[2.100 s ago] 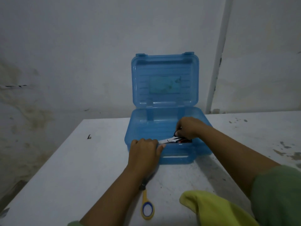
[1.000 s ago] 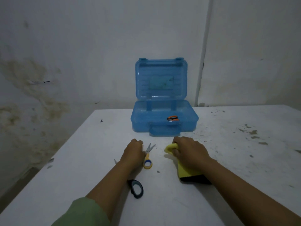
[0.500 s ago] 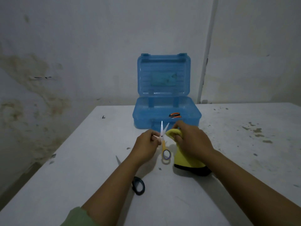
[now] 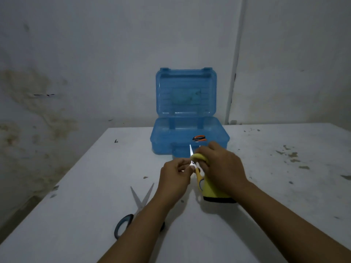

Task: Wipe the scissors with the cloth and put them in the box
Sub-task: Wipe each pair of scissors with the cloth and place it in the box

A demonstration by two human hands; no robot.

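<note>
My left hand (image 4: 175, 172) pinches small yellow-handled scissors (image 4: 198, 177) near the pivot, blades open and pointing up. My right hand (image 4: 221, 167) grips a yellow cloth (image 4: 212, 190) with a dark lower edge and presses it against one blade. Behind my hands stands the open blue plastic box (image 4: 187, 141), lid upright. Orange-handled scissors (image 4: 199, 138) lie inside it. Larger dark-handled scissors (image 4: 136, 204) lie open on the table, partly under my left forearm.
The white table (image 4: 284, 177) carries stains and specks on its right side. Its left edge (image 4: 57, 186) drops off toward a stained wall. A white pipe (image 4: 232, 82) runs down the wall behind the box.
My right hand has brought the cloth up onto the blade of the yellow scissors. Earlier both hands left the box, the left lifted these scissors off the table and the right picked up the cloth.
</note>
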